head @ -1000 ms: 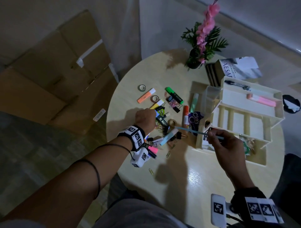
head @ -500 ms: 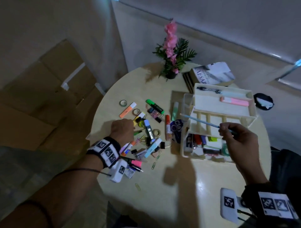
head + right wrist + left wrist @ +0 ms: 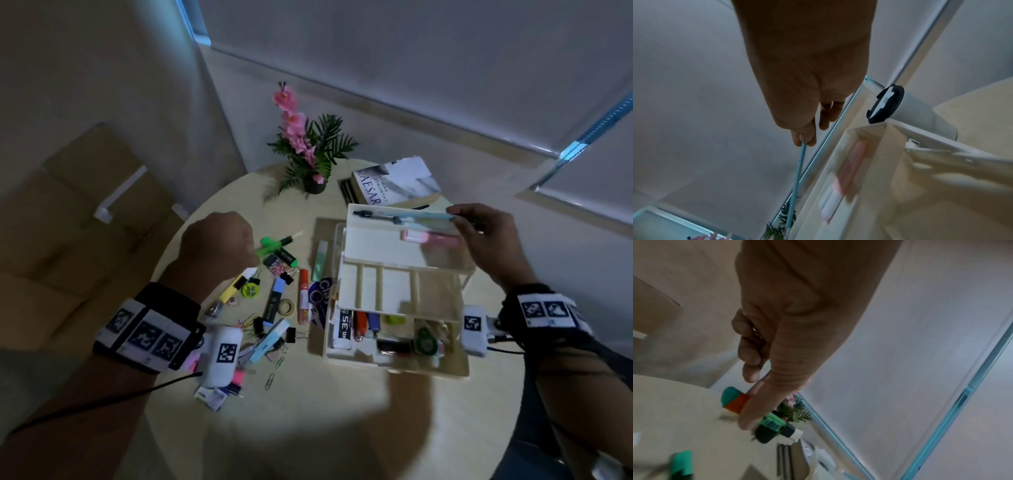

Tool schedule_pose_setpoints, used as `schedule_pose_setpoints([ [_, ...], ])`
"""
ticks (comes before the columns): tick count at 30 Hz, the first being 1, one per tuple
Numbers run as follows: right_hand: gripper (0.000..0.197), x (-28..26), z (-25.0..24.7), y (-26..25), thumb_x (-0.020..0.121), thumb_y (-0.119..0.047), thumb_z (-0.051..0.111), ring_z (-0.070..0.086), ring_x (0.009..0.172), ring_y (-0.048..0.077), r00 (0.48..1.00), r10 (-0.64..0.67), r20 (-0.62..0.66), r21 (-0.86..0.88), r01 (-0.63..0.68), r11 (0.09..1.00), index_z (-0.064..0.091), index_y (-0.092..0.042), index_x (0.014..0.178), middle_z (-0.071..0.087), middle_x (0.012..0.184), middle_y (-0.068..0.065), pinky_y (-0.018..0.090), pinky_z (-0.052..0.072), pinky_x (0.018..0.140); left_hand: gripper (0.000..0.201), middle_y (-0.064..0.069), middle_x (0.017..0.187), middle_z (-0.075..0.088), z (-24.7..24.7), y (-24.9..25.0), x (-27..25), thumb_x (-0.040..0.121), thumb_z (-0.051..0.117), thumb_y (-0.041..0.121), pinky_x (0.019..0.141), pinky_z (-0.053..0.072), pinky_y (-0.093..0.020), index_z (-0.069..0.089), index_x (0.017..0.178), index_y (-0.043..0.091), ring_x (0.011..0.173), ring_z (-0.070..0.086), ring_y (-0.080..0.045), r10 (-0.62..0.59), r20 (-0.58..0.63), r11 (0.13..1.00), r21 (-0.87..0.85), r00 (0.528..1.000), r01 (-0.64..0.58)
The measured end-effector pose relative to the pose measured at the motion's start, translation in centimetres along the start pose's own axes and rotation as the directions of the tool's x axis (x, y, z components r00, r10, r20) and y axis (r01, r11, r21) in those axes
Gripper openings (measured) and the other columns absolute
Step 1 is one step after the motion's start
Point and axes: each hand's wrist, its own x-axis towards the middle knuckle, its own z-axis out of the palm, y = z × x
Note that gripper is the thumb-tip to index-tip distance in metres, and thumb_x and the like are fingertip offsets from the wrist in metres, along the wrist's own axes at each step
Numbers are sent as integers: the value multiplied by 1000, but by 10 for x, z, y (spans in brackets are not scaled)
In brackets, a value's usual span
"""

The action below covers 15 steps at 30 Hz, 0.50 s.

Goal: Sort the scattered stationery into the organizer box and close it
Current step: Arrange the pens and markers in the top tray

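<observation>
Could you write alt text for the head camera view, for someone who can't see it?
A person's right hand lowers a thin light-blue pen into the top tray of an open cream organizer box, while the left hand reaches among scattered stationery on a round table.

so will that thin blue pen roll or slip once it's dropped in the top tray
The blue pen looks slim, round and stiff, so it may roll. The top tray has raised walls and already holds a pink highlighter, which should stop it. The right hand pinches only its end, so it seems light.
</observation>
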Motion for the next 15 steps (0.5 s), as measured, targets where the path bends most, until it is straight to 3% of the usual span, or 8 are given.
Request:
schedule_pose_setpoints([
  [1, 18, 5, 2, 3, 99, -9, 68, 70, 81, 7, 1000, -17, 24, -11, 17, 1000, 78, -22, 107, 77, 105, 8, 25, 56, 79, 23, 0, 72, 70, -4, 11, 2, 68, 91, 30, 66, 55, -30, 74, 69, 14, 77, 70, -27, -7, -3, 998, -70, 1000, 6],
  [3, 18, 14, 4, 10, 99, -2, 66, 63, 73, -12, 998, -30, 54, -49, 32, 998, 79, -12, 106, 74, 100, 6, 3, 43, 69, 26, 7, 66, 66, -4, 36, 7, 67, 94, 32, 63, 50, -27, 73, 66, 17, 73, 70, -22, 11, -43, 980, -197, 999, -19],
  [5, 19, 21, 8, 19, 98, 2, 65, 63, 76, -10, 994, -34, 101, -96, 43, 994, 79, -9, 104, 72, 98, 4, 0, 41, 70, 27, 9, 69, 66, 3, 57, 11, 69, 94, 35, 63, 47, -28, 72, 67, 20, 73, 66, -18, 35, -83, 961, -271, 996, -56],
  [8, 20, 26, 8, 31, 95, 2, 67, 69, 87, 10, 987, -55, 152, -178, 82, 981, 80, -12, 100, 73, 95, -2, 15, 47, 77, 24, 8, 74, 66, 21, 86, 24, 74, 92, 33, 64, 51, -30, 71, 72, 21, 71, 63, -14, 81, -128, 933, -340, 988, -120],
  [10, 15, 27, 4, 33, 92, 2, 71, 70, 86, 17, 982, -82, 172, -221, 120, 968, 80, -9, 99, 75, 95, 0, 20, 47, 77, 20, 7, 76, 68, 34, 104, 36, 79, 89, 26, 67, 57, -36, 69, 76, 22, 70, 65, -15, 106, -151, 906, -392, 983, -158],
  [13, 22, 29, 1, 41, 82, -10, 85, 70, 89, 32, 966, -147, 213, -343, 215, 914, 81, -14, 103, 80, 99, 6, 37, 54, 83, 15, 5, 79, 70, 48, 128, 52, 82, 85, 19, 73, 58, -37, 74, 93, 22, 75, 66, -17, 121, -155, 886, -429, 980, -177],
  [15, 25, 33, 3, 43, 82, -17, 85, 67, 88, 37, 958, -174, 227, -400, 254, 881, 82, -19, 106, 80, 97, 8, 48, 56, 85, 21, 3, 84, 72, 55, 141, 62, 85, 83, 20, 75, 57, -35, 78, 105, 22, 77, 68, -18, 123, -160, 883, -433, 979, -182],
])
